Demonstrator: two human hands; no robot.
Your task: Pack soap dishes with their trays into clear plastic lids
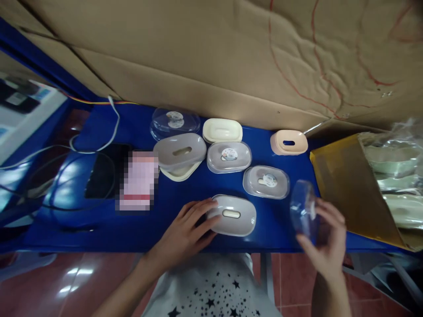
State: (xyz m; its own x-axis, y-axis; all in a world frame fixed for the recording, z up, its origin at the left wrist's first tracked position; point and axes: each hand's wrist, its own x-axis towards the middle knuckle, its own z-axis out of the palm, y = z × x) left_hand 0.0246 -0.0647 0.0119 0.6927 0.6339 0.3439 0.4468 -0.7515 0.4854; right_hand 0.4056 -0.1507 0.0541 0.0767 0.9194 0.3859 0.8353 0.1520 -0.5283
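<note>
My left hand (194, 222) rests with spread fingers against the left side of a grey oval dish (243, 224) with a slot in its middle, which lies on the blue table. Up off the table at the right, my right hand (325, 237) grips a clear plastic lid (301, 204) with a round sticker, tilted on its side. Between and behind the hands are two grey dishes under clear stickered lids, one nearer (257, 189) and one farther back (214, 160). A peach slotted dish (280, 147) stands behind the held lid.
Stacked clear lids (158, 127), grey slotted trays (165, 152) and a cream dish (222, 123) stand along the cardboard wall (205, 88). A pixelated pink panel (139, 180), a black device (102, 176) and white cable (117, 119) lie left. An open carton (350, 185) of wrapped pale-green items stands right.
</note>
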